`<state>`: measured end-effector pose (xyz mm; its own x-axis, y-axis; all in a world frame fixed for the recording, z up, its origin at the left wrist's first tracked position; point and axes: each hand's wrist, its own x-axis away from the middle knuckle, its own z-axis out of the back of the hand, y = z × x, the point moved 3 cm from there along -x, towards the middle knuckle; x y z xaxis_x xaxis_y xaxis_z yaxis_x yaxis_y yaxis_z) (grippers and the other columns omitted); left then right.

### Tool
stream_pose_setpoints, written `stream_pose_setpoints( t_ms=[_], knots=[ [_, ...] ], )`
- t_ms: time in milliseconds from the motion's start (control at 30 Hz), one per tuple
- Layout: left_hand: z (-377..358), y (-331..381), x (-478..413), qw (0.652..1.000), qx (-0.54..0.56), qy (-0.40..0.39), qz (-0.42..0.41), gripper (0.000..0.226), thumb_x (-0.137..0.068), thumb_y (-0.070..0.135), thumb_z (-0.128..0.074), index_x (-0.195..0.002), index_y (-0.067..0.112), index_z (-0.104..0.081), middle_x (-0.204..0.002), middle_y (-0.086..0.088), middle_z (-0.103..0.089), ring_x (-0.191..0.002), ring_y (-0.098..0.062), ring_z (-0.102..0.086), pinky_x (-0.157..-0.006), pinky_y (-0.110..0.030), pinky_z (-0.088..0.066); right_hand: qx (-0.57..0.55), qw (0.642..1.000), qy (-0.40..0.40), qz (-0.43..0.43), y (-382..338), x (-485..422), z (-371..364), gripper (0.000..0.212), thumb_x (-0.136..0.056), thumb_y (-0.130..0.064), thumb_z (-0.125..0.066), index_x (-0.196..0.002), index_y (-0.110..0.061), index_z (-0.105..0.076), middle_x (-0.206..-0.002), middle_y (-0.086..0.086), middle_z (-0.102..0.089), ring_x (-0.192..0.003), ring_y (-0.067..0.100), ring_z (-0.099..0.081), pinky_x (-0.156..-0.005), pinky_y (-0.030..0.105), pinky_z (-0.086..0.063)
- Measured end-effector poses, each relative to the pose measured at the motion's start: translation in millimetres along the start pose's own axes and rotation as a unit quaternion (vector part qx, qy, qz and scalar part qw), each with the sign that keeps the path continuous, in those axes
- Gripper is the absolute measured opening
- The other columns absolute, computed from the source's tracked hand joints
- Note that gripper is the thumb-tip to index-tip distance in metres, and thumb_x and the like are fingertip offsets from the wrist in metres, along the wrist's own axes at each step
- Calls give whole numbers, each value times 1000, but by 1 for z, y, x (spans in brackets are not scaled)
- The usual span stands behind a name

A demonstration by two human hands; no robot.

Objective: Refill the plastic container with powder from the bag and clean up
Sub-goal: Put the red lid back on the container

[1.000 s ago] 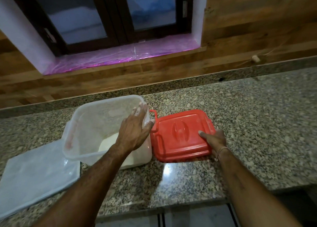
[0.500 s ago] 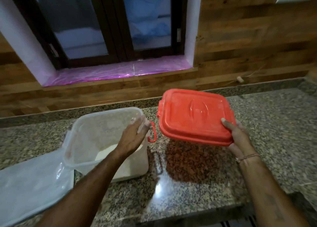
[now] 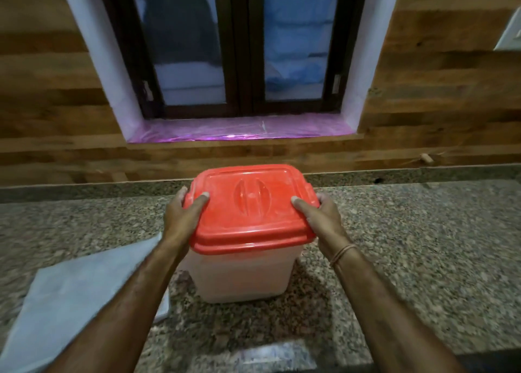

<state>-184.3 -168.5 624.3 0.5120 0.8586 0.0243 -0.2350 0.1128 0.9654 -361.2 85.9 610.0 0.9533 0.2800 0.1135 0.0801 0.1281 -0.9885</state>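
Now that the lid sits on the tub instead of off to the right in one hand, we're basically at closing. Left hand and right hand clamp its side edges, thumbs on top. Tub's mid-counter, flat bag lying just left, so cleanup's probably next.

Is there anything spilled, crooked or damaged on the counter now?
No spill or damage shows. The red lid sits on the container, both hands gripping its sides. The empty bag lies flat on the counter, not cleared yet.
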Motion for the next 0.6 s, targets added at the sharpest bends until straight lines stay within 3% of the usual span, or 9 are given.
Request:
stream_pose_setpoints(
  t_ms=[67, 133, 267, 333, 433, 600],
  knots=[
    [12, -8, 0, 1000, -21, 9, 7, 81, -70, 62, -72, -137, 18, -62, -123, -1, -70, -114, -26, -68, -105, -50, -53, 56, 998, 10, 3, 8, 3, -16, 58, -59, -62, -81, -99, -22, -70, -100, 1, -78, -92, 23, -76, -88, 47, -63],
    [22, -16, -1, 999, -28, 8, 22, 63, -83, 52, -74, -137, 20, -63, -118, 6, -66, -109, -24, -68, -103, -49, -54, 98, 995, 17, 5, 15, 8, -29, 56, -61, -66, -78, -96, -23, -69, -100, 1, -78, -93, 24, -74, -87, 45, -63],
    [23, -36, -8, 998, -16, -24, 62, 70, -83, 58, -70, -142, 23, -57, -127, -7, -71, -105, -29, -71, -94, -51, -60, 117, 992, 43, 12, 16, 18, -39, 43, -82, -50, -79, -111, -19, -71, -103, 4, -76, -93, 23, -72, -85, 38, -61],
    [23, -41, -14, 997, -23, -31, 61, 67, -82, 62, -67, -137, 25, -61, -121, -7, -73, -99, -29, -73, -89, -50, -62, 131, 990, 42, 15, 15, 21, -40, 44, -83, -50, -77, -110, -16, -73, -101, 3, -75, -95, 25, -73, -87, 40, -61],
    [23, -33, -11, 998, -24, -46, 45, 54, -94, 50, -66, -139, 22, -60, -116, -3, -71, -98, -27, -71, -86, -42, -62, 136, 990, 32, -6, 19, 22, -42, 65, -72, -66, -72, -114, -17, -71, -106, 3, -74, -95, 24, -73, -84, 44, -64],
    [22, -29, -7, 998, -5, -48, 45, 60, -98, 42, -65, -151, 21, -50, -132, -9, -67, -103, -24, -69, -85, -38, -60, 71, 996, 14, -44, 19, 25, -44, 53, -84, -50, -77, -124, -21, -58, -116, 7, -70, -94, 25, -75, -77, 43, -66]
  ],
)
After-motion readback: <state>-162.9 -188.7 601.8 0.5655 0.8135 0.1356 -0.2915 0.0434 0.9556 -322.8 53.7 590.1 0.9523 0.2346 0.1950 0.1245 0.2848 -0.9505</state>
